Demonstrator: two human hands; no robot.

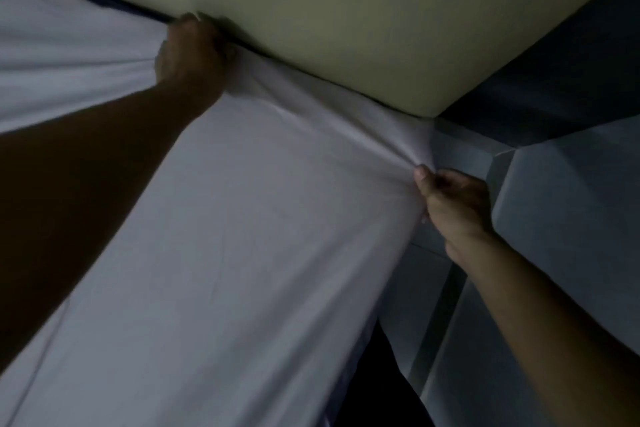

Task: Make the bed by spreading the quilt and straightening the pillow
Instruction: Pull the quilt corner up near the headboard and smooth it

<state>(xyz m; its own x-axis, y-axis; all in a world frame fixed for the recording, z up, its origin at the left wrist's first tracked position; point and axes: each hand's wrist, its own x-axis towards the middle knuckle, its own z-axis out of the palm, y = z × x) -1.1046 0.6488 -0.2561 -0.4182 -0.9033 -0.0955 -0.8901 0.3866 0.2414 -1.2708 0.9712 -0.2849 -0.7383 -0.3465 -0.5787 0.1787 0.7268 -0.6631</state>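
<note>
A white quilt (242, 236) covers the bed and fills most of the dim head view. My left hand (190, 59) is clenched on the quilt's far edge, up against the pale wall, and folds fan out from its grip. My right hand (450, 204) pinches the quilt's corner at the bed's right side, and creases run from it toward the left hand. The cloth is stretched tight between the two hands. No pillow is in view.
A pale yellowish wall (346, 10) runs along the far edge of the bed. A darker wall (571, 62) meets it at the corner on the right. Grey-white panels (554, 218) stand beside the bed on the right, with a dark gap (381, 392) below.
</note>
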